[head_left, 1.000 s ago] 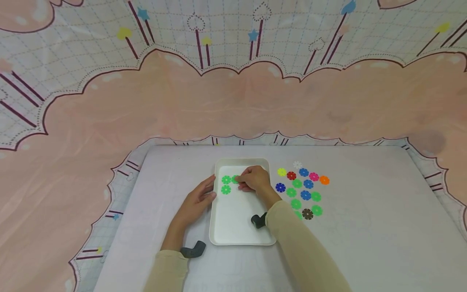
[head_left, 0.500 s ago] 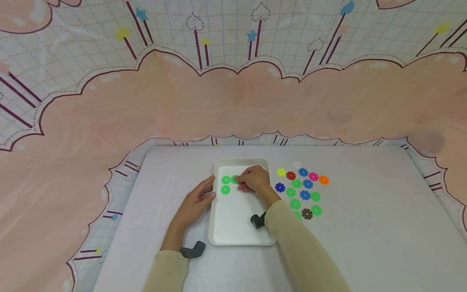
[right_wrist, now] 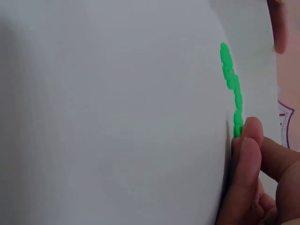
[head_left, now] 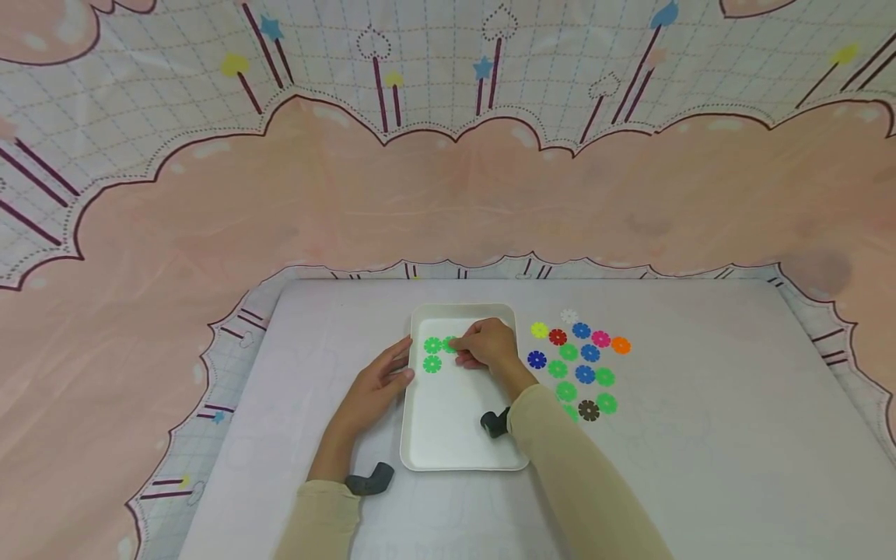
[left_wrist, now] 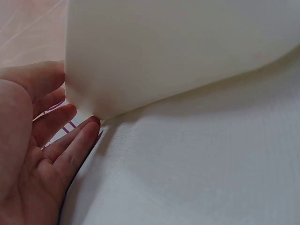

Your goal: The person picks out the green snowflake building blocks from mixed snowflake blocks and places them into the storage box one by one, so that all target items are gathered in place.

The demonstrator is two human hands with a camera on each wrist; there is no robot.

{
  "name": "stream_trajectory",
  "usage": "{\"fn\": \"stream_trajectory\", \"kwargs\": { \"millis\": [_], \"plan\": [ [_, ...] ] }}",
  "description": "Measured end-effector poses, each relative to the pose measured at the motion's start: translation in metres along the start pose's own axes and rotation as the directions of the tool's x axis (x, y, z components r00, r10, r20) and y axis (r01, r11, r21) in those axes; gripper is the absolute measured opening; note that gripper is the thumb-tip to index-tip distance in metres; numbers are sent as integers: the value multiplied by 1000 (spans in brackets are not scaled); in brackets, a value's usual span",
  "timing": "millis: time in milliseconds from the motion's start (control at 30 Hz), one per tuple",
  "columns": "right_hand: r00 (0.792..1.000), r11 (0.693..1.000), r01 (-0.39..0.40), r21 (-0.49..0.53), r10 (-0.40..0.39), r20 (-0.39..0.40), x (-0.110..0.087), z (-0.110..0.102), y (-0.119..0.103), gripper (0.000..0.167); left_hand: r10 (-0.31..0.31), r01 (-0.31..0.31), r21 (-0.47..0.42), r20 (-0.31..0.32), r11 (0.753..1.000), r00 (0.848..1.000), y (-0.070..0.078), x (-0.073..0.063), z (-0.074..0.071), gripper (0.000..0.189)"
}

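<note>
A white rectangular tray [head_left: 448, 420] lies on the table in the head view. My left hand [head_left: 378, 389] rests against its left side, and in the left wrist view the relaxed fingertips touch the tray's outer wall [left_wrist: 164, 51]. Inside the tray, toward the upper left, sit two green notched discs, one [head_left: 432, 344] above the other [head_left: 432, 364]. Beside the upper one, my right hand [head_left: 490, 346] pinches a third green notched disc [head_left: 448, 344] between thumb and fingers, low at the tray's floor. Fingertips partly hide that disc.
Right of the tray, several loose notched discs lie on the white table [head_left: 714, 435]: green ones [head_left: 566, 391], blue ones [head_left: 585, 374], an orange one [head_left: 621, 345] and a dark brown one [head_left: 589, 411], among others. The right sleeve [head_left: 581, 467] crosses the tray's lower right corner.
</note>
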State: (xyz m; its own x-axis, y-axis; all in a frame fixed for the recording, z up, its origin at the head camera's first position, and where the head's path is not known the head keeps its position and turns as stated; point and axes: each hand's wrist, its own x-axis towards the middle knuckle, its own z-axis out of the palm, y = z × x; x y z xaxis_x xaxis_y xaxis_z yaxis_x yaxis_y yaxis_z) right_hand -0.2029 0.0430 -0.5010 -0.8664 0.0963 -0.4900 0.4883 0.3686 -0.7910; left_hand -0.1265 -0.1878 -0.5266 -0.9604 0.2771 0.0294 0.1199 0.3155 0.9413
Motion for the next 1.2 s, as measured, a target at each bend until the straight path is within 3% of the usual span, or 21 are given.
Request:
{"fn": "stream_trajectory", "kwargs": {
  "millis": [700, 1200],
  "plan": [
    [1000, 1000, 13, -8, -13, 11, 0, 0, 1, 21, -13, 13, 12, -5, 1000, 1000, -2, -1, 0, 59],
    [990, 991, -2, 133, -16, 141, 3, -12, 2, 24, 6, -6, -13, 9, 1000, 1000, -2, 0, -1, 59]
  ]
}}
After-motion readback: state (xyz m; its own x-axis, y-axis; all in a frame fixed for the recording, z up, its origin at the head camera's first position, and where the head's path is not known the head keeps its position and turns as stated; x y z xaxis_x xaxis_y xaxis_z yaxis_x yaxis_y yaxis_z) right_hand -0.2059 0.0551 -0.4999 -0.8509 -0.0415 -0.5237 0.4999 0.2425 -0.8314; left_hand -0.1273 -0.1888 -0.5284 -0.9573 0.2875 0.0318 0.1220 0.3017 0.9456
